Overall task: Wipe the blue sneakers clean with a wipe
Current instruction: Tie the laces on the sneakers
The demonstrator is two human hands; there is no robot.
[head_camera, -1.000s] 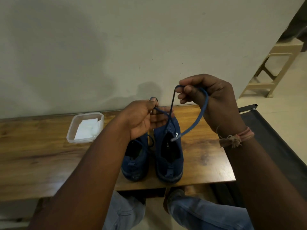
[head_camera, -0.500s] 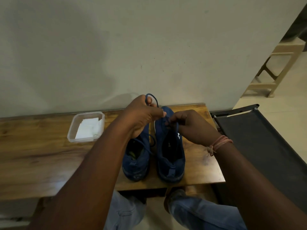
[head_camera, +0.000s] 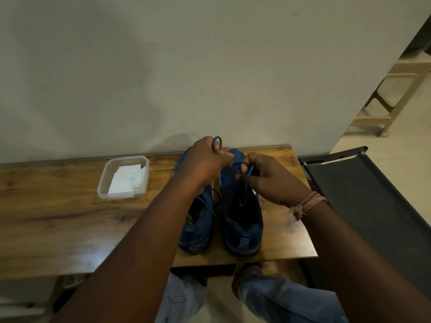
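Observation:
Two blue sneakers stand side by side on the wooden table [head_camera: 58,217], heels toward me: the left sneaker [head_camera: 197,231] and the right sneaker [head_camera: 243,220]. My left hand [head_camera: 205,163] hovers over the toes and grips a loop of the blue lace [head_camera: 218,142]. My right hand [head_camera: 268,176] rests over the right sneaker's tongue and pinches another part of the lace between thumb and fingers. White wipes [head_camera: 127,179] lie folded in a clear plastic box [head_camera: 102,190] to the left of the sneakers.
A plain wall runs behind the table. A dark fabric seat with a metal frame [head_camera: 363,194] stands close by the table's right end. A beige plastic stool [head_camera: 394,96] stands farther right. My knees in jeans [head_camera: 279,299] are under the table's front edge.
My right hand came down from a raised position with a long lace loop to the right sneaker's tongue. The left hand stayed over the toes, still gripping the lace.

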